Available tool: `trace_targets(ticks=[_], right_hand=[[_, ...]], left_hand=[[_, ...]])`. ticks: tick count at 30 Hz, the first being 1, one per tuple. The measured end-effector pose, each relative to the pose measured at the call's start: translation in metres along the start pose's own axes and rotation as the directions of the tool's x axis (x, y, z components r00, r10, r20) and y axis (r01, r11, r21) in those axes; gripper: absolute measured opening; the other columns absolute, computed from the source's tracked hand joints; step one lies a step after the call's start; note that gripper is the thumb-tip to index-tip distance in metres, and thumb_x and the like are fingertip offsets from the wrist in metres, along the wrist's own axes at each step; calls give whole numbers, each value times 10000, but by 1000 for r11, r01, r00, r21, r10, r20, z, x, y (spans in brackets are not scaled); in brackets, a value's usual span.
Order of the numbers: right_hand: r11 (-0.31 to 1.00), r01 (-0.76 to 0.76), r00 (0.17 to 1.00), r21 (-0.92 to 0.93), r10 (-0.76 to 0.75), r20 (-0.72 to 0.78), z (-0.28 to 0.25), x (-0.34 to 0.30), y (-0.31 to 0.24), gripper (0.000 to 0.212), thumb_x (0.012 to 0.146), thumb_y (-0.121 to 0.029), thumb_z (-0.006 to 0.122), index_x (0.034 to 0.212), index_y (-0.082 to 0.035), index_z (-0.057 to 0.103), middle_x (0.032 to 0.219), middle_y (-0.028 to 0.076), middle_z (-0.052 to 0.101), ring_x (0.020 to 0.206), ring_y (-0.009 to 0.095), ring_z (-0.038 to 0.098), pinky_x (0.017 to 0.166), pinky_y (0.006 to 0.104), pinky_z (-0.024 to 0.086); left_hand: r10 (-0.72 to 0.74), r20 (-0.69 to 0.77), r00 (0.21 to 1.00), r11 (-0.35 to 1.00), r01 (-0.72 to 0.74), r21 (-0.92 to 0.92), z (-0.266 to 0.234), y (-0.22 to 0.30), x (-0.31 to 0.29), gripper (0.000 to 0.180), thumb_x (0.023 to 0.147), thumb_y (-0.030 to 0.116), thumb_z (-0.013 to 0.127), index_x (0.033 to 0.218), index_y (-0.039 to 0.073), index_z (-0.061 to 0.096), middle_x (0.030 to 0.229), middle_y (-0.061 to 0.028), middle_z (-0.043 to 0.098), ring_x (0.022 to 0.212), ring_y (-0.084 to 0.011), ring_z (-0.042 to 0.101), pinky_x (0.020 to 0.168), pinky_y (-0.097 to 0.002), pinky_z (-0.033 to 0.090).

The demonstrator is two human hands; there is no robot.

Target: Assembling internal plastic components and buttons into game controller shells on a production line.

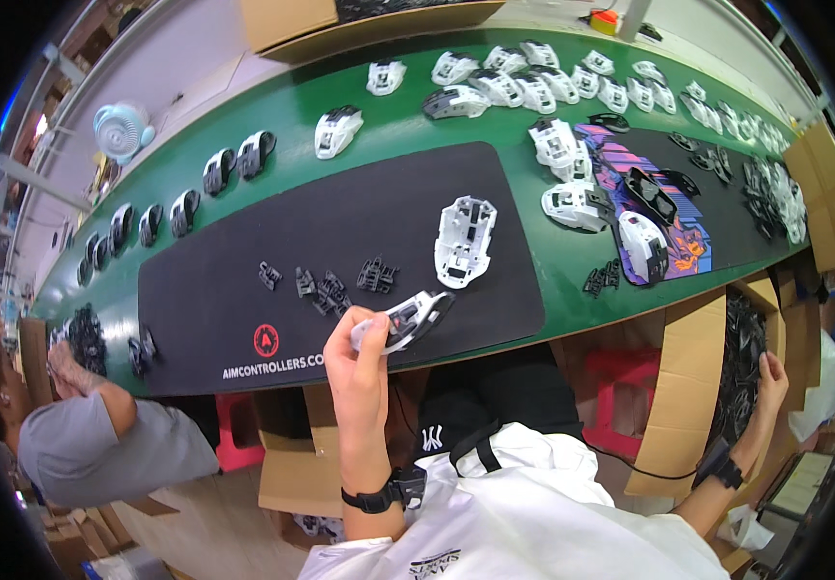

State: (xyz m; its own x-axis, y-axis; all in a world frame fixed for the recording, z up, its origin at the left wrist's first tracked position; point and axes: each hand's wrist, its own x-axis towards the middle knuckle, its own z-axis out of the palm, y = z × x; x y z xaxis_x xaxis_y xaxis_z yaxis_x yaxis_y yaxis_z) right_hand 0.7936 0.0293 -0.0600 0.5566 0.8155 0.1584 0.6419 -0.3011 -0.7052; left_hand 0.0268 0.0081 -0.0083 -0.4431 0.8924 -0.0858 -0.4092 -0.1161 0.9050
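Observation:
My left hand (pixel 359 356) is closed around a white and black computer mouse shell (pixel 415 321), tilted above the front of a black desk mat. Just beyond it, a white mouse shell (pixel 465 242) lies with its hollow side up. Small black plastic parts (pixel 328 290) are scattered on the mat to the left of these. Far to the right, my right hand (pixel 772 384) is beside a cardboard box holding black parts (pixel 741 358). Its fingers look drawn together, and whatever is between them is too small to make out.
White mouse shells (pixel 533 92) stand in groups along the back of the green table (pixel 398 126). Dark mouse shells (pixel 185 213) form a row at left. A patterned mat (pixel 693 242) bears more parts. A person in grey (pixel 117 440) sits at left. A red stool (pixel 620 387) is under the table.

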Motion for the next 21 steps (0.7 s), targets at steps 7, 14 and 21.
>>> trace_targets(ticks=[7, 14, 21], right_hand=[[678, 27, 524, 734, -635, 567, 173, -155, -395, 81, 950, -71, 648, 996, -7, 662, 1004, -4, 603, 917, 77, 515, 790, 233, 395], [785, -168, 22, 596, -601, 799, 266, -211, -495, 133, 970, -112, 675, 958, 20, 683, 868, -35, 650, 818, 24, 568, 735, 199, 456], [834, -129, -29, 537, -545, 838, 288, -227, -501, 110, 960, -96, 677, 981, 11, 679, 901, -20, 655, 834, 33, 587, 768, 204, 471]], left_hand=[[55, 61, 997, 973, -68, 222, 4, -2, -2, 120, 979, 90, 565, 875, 40, 535, 856, 11, 532, 801, -41, 506, 781, -219, 462], [-92, 63, 994, 995, 93, -19, 9, 14, -21, 533, 1085, 440, 311, 931, -4, 561, 945, -29, 517, 910, -87, 523, 837, -246, 429], [-59, 95, 994, 997, 55, 46, -10, 15, -27, 649, 1084, 490, 211, 1011, -41, 577, 989, -63, 499, 972, -139, 542, 928, -293, 431]])
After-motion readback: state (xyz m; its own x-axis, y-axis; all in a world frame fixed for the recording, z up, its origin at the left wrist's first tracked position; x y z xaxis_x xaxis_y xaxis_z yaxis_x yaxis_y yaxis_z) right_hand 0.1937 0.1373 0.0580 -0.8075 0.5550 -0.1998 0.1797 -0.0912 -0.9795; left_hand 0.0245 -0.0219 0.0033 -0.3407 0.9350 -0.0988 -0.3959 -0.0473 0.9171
